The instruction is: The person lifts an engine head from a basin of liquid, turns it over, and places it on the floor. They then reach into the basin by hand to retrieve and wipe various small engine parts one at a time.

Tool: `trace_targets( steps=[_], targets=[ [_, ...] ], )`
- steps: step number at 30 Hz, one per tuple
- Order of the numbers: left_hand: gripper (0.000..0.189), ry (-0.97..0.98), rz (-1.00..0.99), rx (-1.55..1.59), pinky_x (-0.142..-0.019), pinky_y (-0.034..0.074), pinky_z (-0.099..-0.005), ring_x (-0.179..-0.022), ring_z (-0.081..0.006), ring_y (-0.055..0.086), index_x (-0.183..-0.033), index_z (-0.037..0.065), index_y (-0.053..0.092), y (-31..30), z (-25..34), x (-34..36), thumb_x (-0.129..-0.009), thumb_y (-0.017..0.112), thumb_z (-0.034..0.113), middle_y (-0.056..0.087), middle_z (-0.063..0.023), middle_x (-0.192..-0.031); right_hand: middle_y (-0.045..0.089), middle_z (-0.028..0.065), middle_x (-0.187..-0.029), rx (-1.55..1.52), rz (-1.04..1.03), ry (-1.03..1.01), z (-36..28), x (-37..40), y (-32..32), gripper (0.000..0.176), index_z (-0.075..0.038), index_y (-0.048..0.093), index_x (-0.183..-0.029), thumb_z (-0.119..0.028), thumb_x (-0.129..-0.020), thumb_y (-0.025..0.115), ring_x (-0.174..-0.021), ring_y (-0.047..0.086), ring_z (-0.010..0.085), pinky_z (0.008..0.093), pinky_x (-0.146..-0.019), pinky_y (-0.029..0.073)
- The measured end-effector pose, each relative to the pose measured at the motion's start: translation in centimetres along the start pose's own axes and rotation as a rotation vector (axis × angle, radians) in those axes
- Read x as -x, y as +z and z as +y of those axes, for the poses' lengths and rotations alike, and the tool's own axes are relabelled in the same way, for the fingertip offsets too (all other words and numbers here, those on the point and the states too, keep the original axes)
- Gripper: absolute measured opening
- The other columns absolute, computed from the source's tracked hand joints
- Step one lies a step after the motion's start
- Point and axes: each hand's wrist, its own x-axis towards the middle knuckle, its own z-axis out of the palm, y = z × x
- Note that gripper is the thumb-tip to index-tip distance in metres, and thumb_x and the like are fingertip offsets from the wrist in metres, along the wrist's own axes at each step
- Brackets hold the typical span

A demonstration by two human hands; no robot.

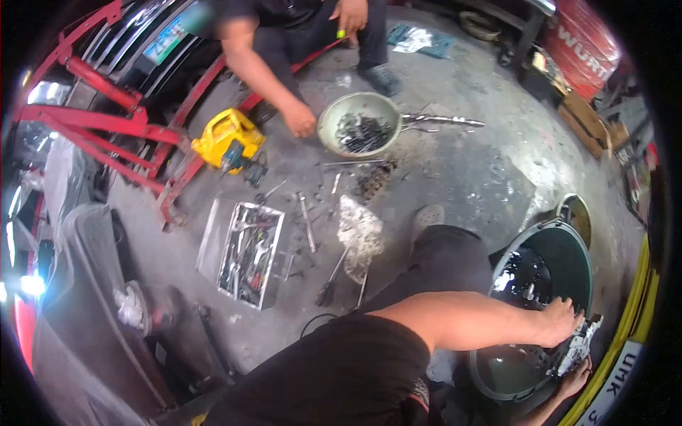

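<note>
My left hand (558, 323) is at the right, over the rim of a dark round tub (572, 259). Its fingers are curled against a silvery, dirty metal engine part (577, 348); whatever lies inside them is hidden. From below, my right hand (577, 378) grips the same part at the tub's outer edge. Dark liquid (522, 273) with wet shine fills part of the tub.
Across the floor a co-worker's hand (298, 119) hangs beside a basin of metal parts (330, 145). An open toolbox (277, 266), loose wrenches (307, 224), a gasket-like sheet (359, 234), a yellow container (231, 135) and a red hoist (106, 124) stand around.
</note>
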Motion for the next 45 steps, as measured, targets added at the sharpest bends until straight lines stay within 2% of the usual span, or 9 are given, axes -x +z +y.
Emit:
trace_targets(
  steps=[5,13,18,21,26,29,32,38,45],
  targets=[
    [0.081,0.113,0.147,0.195,-0.111,0.029,-0.0569,-0.136,-0.0445,0.033,-0.144,-0.007,0.032,-1.6,2.1,0.1,-0.084,0.069,0.033,0.040,-0.0331,-0.139,0.067,0.0152,-0.106,-0.215,0.082,0.236,-7.5,3.7,-0.7,0.035,-0.005,0.063,-0.118,-0.030,-0.102,0.044,-0.090,0.061,0.0259,0.0361,-0.083,0.047],
    [0.087,0.152,0.149,0.231,-0.114,0.018,-0.0639,-0.137,-0.0464,0.030,-0.143,-0.004,0.036,-0.6,3.2,-0.8,-0.079,0.070,0.045,0.038,-0.0329,-0.141,0.070,0.0162,-0.101,-0.206,0.118,0.351,-12.0,7.5,-1.7,0.037,-0.010,0.065,-0.119,-0.036,-0.098,0.049,-0.085,0.067,0.0266,0.0396,-0.074,0.051],
    [0.066,-0.014,-0.129,0.191,-0.109,0.030,-0.0564,-0.124,-0.0431,0.046,-0.128,0.003,0.056,-2.8,3.7,-0.6,-0.075,0.071,0.039,0.053,-0.0288,-0.126,0.073,0.0108,-0.103,-0.455,0.116,0.441,-21.8,8.6,-3.3,0.032,-0.006,0.066,-0.118,-0.013,-0.087,0.062,-0.086,0.066,0.0133,0.0328,-0.076,0.054],
    [0.057,-0.106,0.112,0.233,-0.103,0.039,-0.0509,-0.123,-0.0426,0.046,-0.129,0.004,0.056,0.8,2.1,-0.5,-0.081,0.068,0.033,0.055,-0.0270,-0.126,0.068,0.0183,-0.092,-0.154,0.061,0.366,-24.5,8.0,-3.0,0.025,-0.006,0.068,-0.103,-0.024,-0.085,0.065,-0.083,0.066,0.0349,0.0413,-0.073,0.052],
    [0.051,-0.164,0.232,0.181,-0.103,0.041,-0.0456,-0.124,-0.0421,0.047,-0.128,0.010,0.059,1.6,-2.9,-1.6,-0.084,0.073,0.032,0.050,-0.0275,-0.130,0.064,0.0208,-0.112,-0.244,-0.168,0.053,-25.7,6.7,-3.1,0.045,0.000,0.062,-0.116,-0.026,-0.080,0.071,-0.105,0.062,0.0366,0.0433,-0.090,0.050],
    [0.043,-0.086,0.239,0.235,-0.101,0.041,-0.0421,-0.120,-0.0355,0.050,-0.122,0.008,0.063,0.5,-5.4,-0.9,-0.083,0.075,0.023,0.057,-0.0193,-0.124,0.061,0.0214,-0.123,-0.504,-0.360,-0.015,-22.4,5.4,-6.4,0.054,0.001,0.059,-0.123,-0.033,-0.083,0.072,-0.114,0.059,0.0330,0.0400,-0.096,0.048],
    [0.041,-0.076,0.282,0.301,-0.100,0.042,-0.0396,-0.115,-0.0330,0.053,-0.119,0.005,0.064,0.5,-6.2,-0.7,-0.083,0.075,0.022,0.060,-0.0171,-0.119,0.058,0.0199,-0.131,-0.657,-0.404,0.522,-11.5,1.9,-3.7,0.062,-0.002,0.053,-0.133,-0.039,-0.087,0.068,-0.122,0.056,0.0285,0.0381,-0.101,0.045],
    [0.035,-0.214,0.329,0.307,-0.096,0.044,-0.0382,-0.108,-0.0292,0.058,-0.114,0.001,0.065,0.2,-6.0,-0.6,-0.086,0.070,0.021,0.064,-0.0156,-0.113,0.056,0.0300,-0.128,0.037,-0.473,1.183,9.7,12.7,10.4,0.079,0.009,0.051,-0.130,-0.045,-0.078,0.076,-0.122,0.055,0.0391,0.0435,-0.102,0.044],
    [0.024,-0.293,0.413,0.372,-0.091,0.046,-0.0350,-0.100,-0.0259,0.063,-0.107,0.001,0.070,0.7,-8.7,-2.0,-0.087,0.060,0.009,0.069,-0.0140,-0.103,0.068,0.0266,-0.105,-0.084,-0.792,1.210,8.2,9.4,7.4,0.038,0.012,0.066,-0.103,-0.013,-0.074,0.065,-0.099,0.067,0.0377,0.0431,-0.082,0.054]
  ],
)
